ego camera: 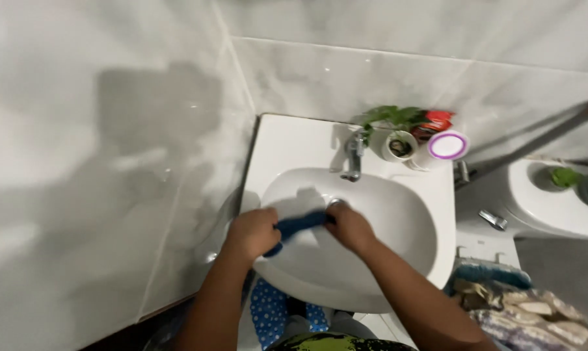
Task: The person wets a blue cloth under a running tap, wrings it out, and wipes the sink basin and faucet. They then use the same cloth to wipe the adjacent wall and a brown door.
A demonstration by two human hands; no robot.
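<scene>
While both the left hand [253,232] and right hand [347,225] clench the twisted blue cloth [302,224] between their fingers, wrung water could splash beyond the sink [398,260] below.

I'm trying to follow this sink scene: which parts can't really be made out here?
Head view, the only one:
- Blue cloth: both ends hidden inside left hand and right hand.
- Sink drain: covered by the right hand.
- Red packet: behind the potted plant, too blurred to identify.
- Patterned fabric: cut off by the bottom edge.

Both forearms are bare, with no sleeves, rings or watch showing.
</scene>
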